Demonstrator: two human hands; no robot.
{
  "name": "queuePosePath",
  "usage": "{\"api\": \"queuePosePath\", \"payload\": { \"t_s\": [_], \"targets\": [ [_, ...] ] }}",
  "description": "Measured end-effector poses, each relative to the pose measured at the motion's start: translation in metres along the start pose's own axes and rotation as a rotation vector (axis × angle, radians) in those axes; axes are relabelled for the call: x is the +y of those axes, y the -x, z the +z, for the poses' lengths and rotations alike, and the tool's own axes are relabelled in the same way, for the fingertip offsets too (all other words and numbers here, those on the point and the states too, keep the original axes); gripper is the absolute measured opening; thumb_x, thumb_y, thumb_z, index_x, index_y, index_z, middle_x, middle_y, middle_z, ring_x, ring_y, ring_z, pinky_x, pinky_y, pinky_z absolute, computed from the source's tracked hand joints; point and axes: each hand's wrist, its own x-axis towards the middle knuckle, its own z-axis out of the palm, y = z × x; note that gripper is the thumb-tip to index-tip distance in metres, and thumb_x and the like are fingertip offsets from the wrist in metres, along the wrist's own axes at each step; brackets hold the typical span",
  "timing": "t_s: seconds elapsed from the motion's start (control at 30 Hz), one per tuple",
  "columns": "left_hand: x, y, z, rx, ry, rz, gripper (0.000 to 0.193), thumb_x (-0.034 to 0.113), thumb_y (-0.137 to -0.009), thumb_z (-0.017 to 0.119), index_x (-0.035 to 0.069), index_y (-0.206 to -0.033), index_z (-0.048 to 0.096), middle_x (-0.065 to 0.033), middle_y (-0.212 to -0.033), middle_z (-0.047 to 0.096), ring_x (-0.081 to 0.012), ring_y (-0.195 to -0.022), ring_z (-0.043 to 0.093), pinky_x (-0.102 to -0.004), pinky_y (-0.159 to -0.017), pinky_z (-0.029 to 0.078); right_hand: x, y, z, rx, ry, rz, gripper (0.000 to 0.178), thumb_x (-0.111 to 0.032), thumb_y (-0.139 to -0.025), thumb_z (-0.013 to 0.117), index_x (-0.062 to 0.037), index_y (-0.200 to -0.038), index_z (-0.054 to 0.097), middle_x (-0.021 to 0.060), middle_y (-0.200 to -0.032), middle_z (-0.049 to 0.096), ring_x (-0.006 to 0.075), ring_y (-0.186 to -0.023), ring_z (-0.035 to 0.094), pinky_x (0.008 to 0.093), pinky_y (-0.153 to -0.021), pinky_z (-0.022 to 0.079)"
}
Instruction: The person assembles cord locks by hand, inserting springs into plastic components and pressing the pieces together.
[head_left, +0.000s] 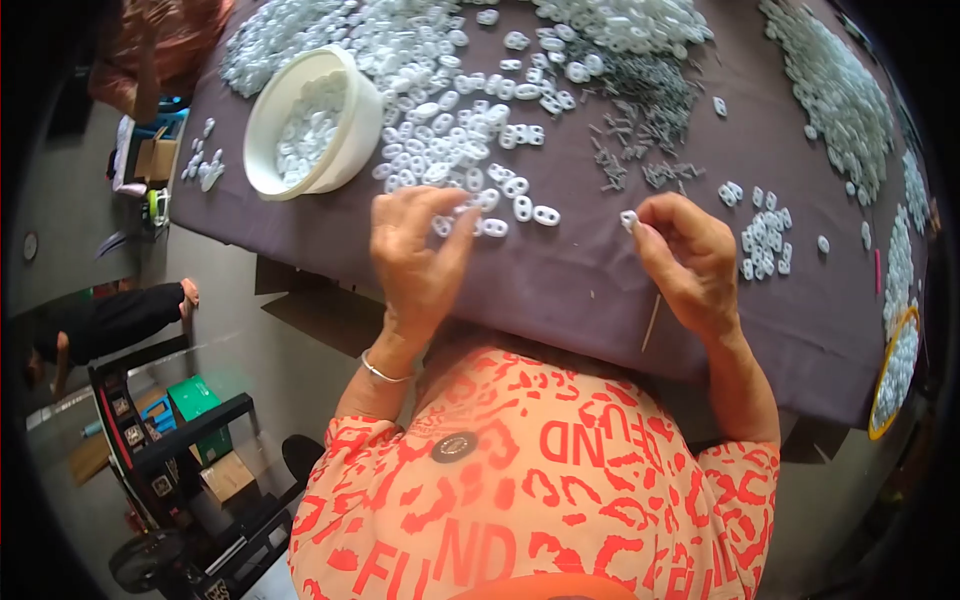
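My left hand [418, 255] hovers over the near edge of a loose spread of small white two-holed plastic pieces [435, 145]. Its thumb and forefinger curl close together, slightly blurred. Whatever lies between the tips cannot be told from the pieces behind them. To the right, my right hand [690, 262] pinches a small white plastic piece [628, 220] between thumb and forefinger, above the cloth. Beyond it lies a heap of small grey screw-like pins [640, 100]. A small group of white pieces [766, 240] rests just right of that hand.
A round cream tub [262, 130] of white pieces stands tilted-looking at the left. Larger white heaps [835, 95] cover the far and right parts of the brown tablecloth [560, 290]. A yellow-rimmed basket [893, 385] is at the right edge. Another person [160, 55] is at the far left.
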Motion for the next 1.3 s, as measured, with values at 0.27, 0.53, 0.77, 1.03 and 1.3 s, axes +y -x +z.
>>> {"api": "queuePosePath", "payload": {
  "t_s": [0.27, 0.53, 0.77, 1.03, 1.3],
  "targets": [
    [0.026, 0.003, 0.027, -0.072, -0.022, 0.217, 0.027, 0.008, -0.06, 0.076, 0.01, -0.084, 0.064, -0.0047, -0.084, 0.058, -0.0232, -0.08, 0.052, -0.0333, -0.07, 0.042, 0.001, 0.006, 0.003, -0.007, -0.028, 0.039, 0.001, 0.002, -0.083, 0.055, 0.0011, -0.084, 0.054, -0.0041, -0.065, 0.048, 0.0006, -0.053, 0.041, 0.0156, -0.047, 0.033],
    [0.016, -0.004, 0.034, -0.094, 0.066, 0.211, 0.022, 0.012, -0.062, 0.073, 0.009, -0.076, 0.057, -0.0041, -0.083, 0.053, -0.0229, -0.081, 0.05, -0.0358, -0.07, 0.04, 0.006, 0.003, 0.008, -0.039, 0.022, -0.001, 0.002, 0.004, -0.083, 0.054, 0.0016, -0.082, 0.054, -0.0025, -0.067, 0.048, 0.0009, -0.053, 0.042, 0.0152, -0.047, 0.033],
    [-0.038, -0.049, 0.009, 0.008, -0.041, 0.076, 0.021, 0.014, -0.068, 0.072, 0.006, -0.078, 0.056, -0.0079, -0.075, 0.057, -0.0261, -0.074, 0.053, -0.0362, -0.068, 0.043, 0.009, -0.003, 0.005, -0.064, 0.05, -0.048, 0.002, 0.004, -0.082, 0.054, 0.0019, -0.082, 0.054, -0.0021, -0.067, 0.049, 0.0013, -0.053, 0.043, 0.0156, -0.046, 0.033],
    [-0.04, -0.053, 0.008, -0.09, 0.039, 0.1, 0.016, 0.011, -0.072, 0.068, 0.002, -0.081, 0.058, -0.0128, -0.078, 0.06, -0.0286, -0.075, 0.058, -0.0376, -0.068, 0.045, 0.012, 0.005, 0.0, 0.005, 0.007, 0.038, 0.004, -0.002, -0.081, 0.056, 0.0, -0.084, 0.057, -0.002, -0.065, 0.051, 0.0021, -0.054, 0.044, 0.0188, -0.047, 0.036],
    [-0.025, -0.039, -0.015, -0.296, 0.726, -0.338, 0.014, 0.0, -0.077, 0.067, 0.0, -0.089, 0.061, -0.0008, -0.076, 0.06, -0.006, -0.065, 0.055, -0.0177, -0.057, 0.042, 0.016, -0.003, 0.015, -0.031, 0.288, -0.181, 0.01, -0.008, -0.074, 0.059, 0.0005, -0.08, 0.057, 0.0136, -0.069, 0.057, 0.0275, -0.062, 0.057, 0.0352, -0.059, 0.046]
  ]
}}
